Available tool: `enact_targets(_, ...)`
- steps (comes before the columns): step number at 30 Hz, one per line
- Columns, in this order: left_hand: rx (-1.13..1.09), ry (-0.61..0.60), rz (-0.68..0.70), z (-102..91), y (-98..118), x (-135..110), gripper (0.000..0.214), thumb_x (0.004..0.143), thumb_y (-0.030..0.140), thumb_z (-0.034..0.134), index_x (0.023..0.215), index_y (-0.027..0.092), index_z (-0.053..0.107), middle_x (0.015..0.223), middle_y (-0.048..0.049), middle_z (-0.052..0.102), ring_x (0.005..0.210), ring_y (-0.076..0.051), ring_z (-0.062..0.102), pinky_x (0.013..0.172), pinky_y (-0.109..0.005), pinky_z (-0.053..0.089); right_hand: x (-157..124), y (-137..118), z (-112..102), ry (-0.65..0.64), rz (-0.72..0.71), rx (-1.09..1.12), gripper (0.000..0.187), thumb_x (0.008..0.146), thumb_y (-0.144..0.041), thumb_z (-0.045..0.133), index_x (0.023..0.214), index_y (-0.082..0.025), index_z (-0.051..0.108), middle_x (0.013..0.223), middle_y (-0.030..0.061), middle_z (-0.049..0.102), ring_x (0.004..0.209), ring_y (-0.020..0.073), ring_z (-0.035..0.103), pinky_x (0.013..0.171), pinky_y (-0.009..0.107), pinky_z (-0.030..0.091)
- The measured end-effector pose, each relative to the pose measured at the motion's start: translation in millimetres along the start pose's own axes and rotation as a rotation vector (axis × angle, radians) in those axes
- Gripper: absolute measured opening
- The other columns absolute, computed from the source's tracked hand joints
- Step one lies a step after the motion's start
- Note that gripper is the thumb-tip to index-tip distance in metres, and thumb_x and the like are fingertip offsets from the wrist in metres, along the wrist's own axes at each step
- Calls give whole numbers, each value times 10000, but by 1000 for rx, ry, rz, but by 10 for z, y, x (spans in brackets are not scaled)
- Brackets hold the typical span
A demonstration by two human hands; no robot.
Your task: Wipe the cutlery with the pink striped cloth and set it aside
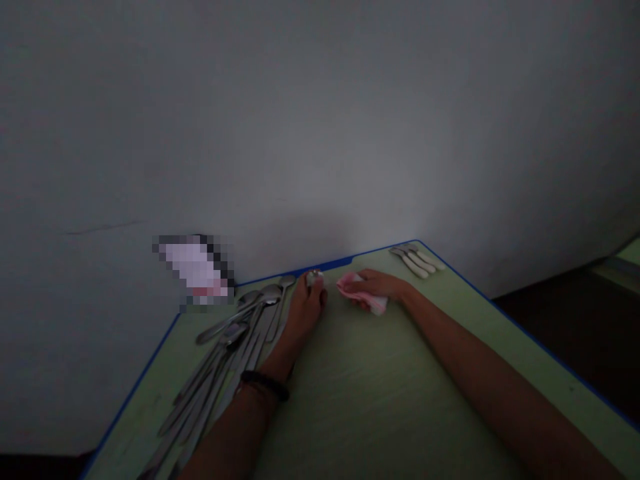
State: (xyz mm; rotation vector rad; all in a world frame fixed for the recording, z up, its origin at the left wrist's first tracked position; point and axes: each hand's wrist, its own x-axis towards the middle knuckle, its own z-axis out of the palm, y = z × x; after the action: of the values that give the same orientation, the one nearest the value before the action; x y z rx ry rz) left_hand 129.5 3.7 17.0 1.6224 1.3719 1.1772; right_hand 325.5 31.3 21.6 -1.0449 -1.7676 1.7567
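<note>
Probably early, I judge: a few white-handled utensils lie by the counter's far-right corner, many spoons along its left edge; mid-counter, my left hand pinches a shiny piece, my right hand a pink cloth.

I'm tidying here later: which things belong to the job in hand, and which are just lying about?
Job in hand, apparently:
pink cloth, in right hand
small shiny item, in left hand
metal spoons
pale-handled cutlery

Seemingly just lying about:
pixelated object
</note>
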Motion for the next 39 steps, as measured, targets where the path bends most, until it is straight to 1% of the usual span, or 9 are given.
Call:
enact_targets(6, 55, -44, 65, 20, -64, 20, 257, 851, 387, 430, 711, 187, 511, 581, 32, 504, 504, -126, 472, 497, -232, 352, 16, 44, -18, 28, -18, 142, 391, 707, -504, 655, 765, -134, 546, 579, -13, 593, 441, 76, 536, 425, 178, 417)
enact_targets(10, -9, 10, 26, 28, -46, 27, 285, 836, 339, 420, 602, 187, 478, 545, 29, 488, 489, -117, 455, 483, -228, 334, 32, 49, -25, 11, -22, 144, 362, 725, -477, 647, 778, -129, 562, 612, 1, 614, 459, 82, 557, 438, 185, 435)
enact_targets(13, -89, 71, 25, 33, -34, 32, 239, 832, 337, 424, 684, 176, 520, 592, 22, 523, 492, -109, 472, 474, -216, 344, 24, 47, -31, 11, -37, 154, 343, 738, -454, 642, 811, -126, 573, 663, 15, 635, 498, 86, 579, 469, 188, 456)
enact_targets(19, -61, 146, 101, 12, -76, 44, 298, 856, 298, 425, 1127, 198, 500, 648, 37, 549, 498, -106, 495, 496, -212, 379, 0, 39, -49, -121, -5, 86, 336, 714, -416, 677, 842, -121, 581, 697, 28, 653, 532, 90, 594, 489, 182, 459)
enact_targets(24, 61, -6, 159, 24, -46, -12, 230, 877, 311, 422, 998, 187, 573, 571, 37, 524, 516, -134, 521, 531, -241, 399, 47, 27, -1, -74, 52, -46, 357, 739, -477, 632, 774, -126, 585, 638, 25, 640, 497, 98, 588, 472, 187, 456)
enact_targets(27, 53, -29, 144, 36, -24, -28, 195, 870, 290, 437, 979, 186, 560, 544, 47, 517, 487, -132, 510, 517, -239, 395, 60, 20, 32, -19, 53, -107, 376, 744, -501, 615, 729, -127, 578, 588, 15, 614, 464, 94, 570, 429, 176, 432)
enact_targets(29, 15, -8, 105, 34, -27, -11, 197, 871, 283, 429, 996, 180, 541, 540, 50, 516, 470, -125, 498, 499, -229, 386, 58, 26, 26, -2, 43, -85, 371, 748, -496, 610, 732, -128, 577, 583, 14, 611, 453, 88, 560, 420, 172, 424)
enact_targets(35, -163, 211, -31, -10, -102, 77, 295, 887, 407, 399, 1064, 188, 487, 568, 58, 487, 472, -104, 473, 461, -195, 370, 77, 88, -79, -39, 35, 118, 321, 747, -432, 623, 834, -125, 583, 624, 10, 632, 460, 85, 562, 439, 180, 435)
enact_targets(39, -190, 166, -73, -23, -83, 64, 298, 875, 433, 398, 925, 175, 539, 624, 25, 529, 491, -98, 482, 442, -185, 365, 60, 84, -90, -32, 32, 160, 308, 752, -405, 623, 873, -125, 580, 630, 5, 638, 469, 83, 567, 447, 174, 439)
